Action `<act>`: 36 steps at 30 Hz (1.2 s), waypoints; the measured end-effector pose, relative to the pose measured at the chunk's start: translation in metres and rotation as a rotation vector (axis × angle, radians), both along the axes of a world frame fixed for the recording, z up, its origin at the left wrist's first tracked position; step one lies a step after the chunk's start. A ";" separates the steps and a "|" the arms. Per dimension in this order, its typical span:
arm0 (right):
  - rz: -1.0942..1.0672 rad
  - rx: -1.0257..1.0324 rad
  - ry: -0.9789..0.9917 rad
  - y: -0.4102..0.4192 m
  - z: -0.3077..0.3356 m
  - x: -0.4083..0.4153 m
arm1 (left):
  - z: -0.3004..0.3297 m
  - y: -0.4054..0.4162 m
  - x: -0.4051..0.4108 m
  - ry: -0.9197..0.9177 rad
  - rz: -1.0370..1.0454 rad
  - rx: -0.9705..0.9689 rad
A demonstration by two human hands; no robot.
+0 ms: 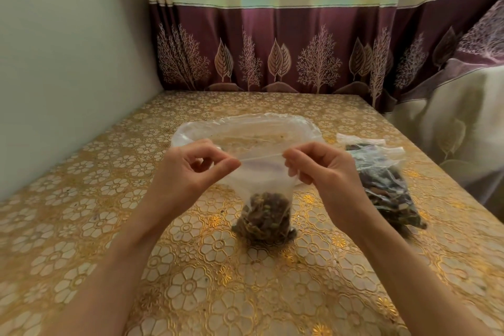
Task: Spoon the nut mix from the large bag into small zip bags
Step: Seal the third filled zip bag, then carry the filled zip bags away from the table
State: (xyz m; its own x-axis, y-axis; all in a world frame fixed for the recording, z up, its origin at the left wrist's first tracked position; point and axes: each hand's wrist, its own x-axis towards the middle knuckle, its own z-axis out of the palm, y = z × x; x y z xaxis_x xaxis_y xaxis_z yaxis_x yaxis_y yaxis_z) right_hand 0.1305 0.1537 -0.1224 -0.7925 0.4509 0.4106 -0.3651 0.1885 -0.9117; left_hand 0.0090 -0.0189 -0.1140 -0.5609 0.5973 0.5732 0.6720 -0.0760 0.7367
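Surface: gold floral tablecloth (81, 226), maroon tree-print curtain (272, 49) behind.
Hard to see: large bag (245, 128) partly behind the hands, its contents unclear; no spoon in view.
Count: one small zip bag (261, 199) held up mid-table, nut mix (263, 219) in its bottom; two filled bags (387, 188) lying right.
Hands: left hand (191, 169) and right hand (324, 172) each pinch a top corner of the zip strip.

Clear glossy plastic zip bag (261, 172); embossed glossy tablecloth (81, 226).
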 end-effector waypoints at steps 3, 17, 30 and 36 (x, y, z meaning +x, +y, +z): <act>-0.002 -0.031 -0.019 -0.003 0.002 0.002 | -0.001 0.001 -0.003 -0.055 0.020 0.030; -0.855 0.689 -0.517 0.057 -0.025 0.071 | -0.052 0.021 0.034 -0.268 -0.019 -0.353; -0.862 0.695 -0.549 0.073 -0.044 0.066 | -0.047 0.025 0.036 -0.188 0.117 -0.258; -0.813 0.703 -0.462 0.099 -0.039 0.084 | -0.031 0.085 0.035 -0.138 -0.003 -0.293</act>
